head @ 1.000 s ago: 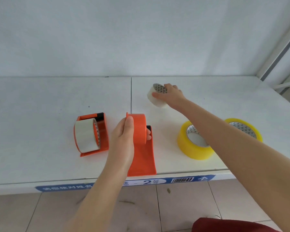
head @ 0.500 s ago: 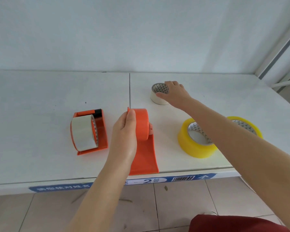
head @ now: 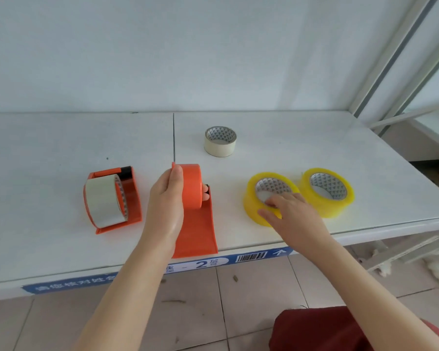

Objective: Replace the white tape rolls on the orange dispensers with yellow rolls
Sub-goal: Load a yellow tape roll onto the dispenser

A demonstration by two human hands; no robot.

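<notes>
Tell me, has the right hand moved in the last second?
Yes. The right hand left the white roll and came nearer, onto the left yellow roll.

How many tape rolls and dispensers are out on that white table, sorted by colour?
White tape rolls: 2, one loose at the back, one mounted on the left orange plastic dispenser.
Yellow tape rolls: 2, the near one under the right hand, and the far-right one.
Orange plastic dispensers: 2, the left one, and the empty one held by the left hand.
Total: 6.
</notes>
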